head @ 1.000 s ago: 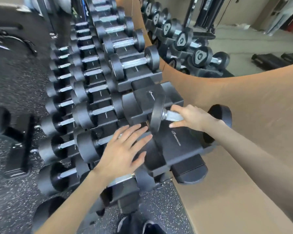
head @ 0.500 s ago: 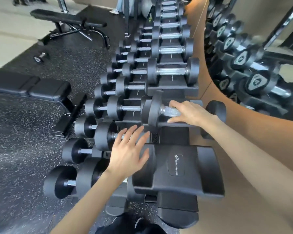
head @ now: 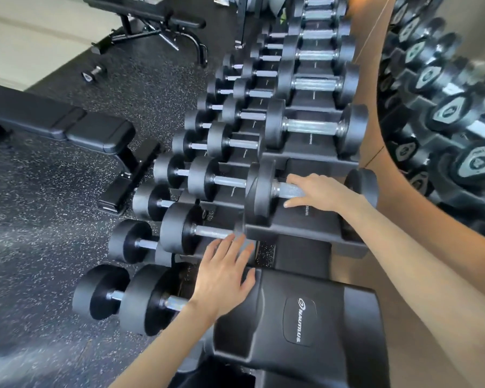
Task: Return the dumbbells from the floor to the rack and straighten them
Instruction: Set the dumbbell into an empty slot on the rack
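Right hand [head: 322,191] grips the dumbbell [head: 261,191] (handle half hidden); left hand [head: 224,275] spread flat.

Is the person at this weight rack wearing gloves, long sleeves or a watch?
None of these shows. The left hand and right hand are bare, with no gloves or straps. The left forearm and right forearm are uncovered as far as the view reaches. No watch or band sits at either wrist.

Left hand [head: 224,278] splayed; right hand [head: 319,191] curled
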The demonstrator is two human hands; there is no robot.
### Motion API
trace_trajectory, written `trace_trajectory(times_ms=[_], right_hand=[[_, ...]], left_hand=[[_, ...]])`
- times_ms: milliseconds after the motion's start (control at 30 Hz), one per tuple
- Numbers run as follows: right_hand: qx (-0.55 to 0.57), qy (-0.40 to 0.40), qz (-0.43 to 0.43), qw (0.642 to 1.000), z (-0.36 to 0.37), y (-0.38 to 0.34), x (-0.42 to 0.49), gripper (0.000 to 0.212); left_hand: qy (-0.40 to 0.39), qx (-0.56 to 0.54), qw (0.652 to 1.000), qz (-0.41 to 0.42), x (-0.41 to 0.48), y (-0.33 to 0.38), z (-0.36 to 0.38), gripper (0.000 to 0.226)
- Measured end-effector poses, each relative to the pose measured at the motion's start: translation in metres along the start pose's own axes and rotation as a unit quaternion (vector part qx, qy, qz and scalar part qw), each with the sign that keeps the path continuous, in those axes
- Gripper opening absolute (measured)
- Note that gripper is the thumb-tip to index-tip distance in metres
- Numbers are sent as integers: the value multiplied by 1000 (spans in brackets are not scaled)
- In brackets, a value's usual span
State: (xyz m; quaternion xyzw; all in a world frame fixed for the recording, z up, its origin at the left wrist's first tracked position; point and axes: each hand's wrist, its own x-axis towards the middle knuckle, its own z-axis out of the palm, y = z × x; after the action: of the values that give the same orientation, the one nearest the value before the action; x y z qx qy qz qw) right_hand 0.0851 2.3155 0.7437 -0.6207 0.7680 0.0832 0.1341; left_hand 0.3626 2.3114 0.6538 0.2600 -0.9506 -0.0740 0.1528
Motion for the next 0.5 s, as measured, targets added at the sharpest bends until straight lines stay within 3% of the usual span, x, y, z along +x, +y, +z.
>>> trace_trajectory(times_ms=[333,500], right_hand=[[-96,107,-11,990,22,-1,0,45],[-86,97,5,992,14,-4,0,47]], left_hand=[[-2,-63,998,14,-5,11,23,38],[5,-68,998,9,-6,12,22,37]])
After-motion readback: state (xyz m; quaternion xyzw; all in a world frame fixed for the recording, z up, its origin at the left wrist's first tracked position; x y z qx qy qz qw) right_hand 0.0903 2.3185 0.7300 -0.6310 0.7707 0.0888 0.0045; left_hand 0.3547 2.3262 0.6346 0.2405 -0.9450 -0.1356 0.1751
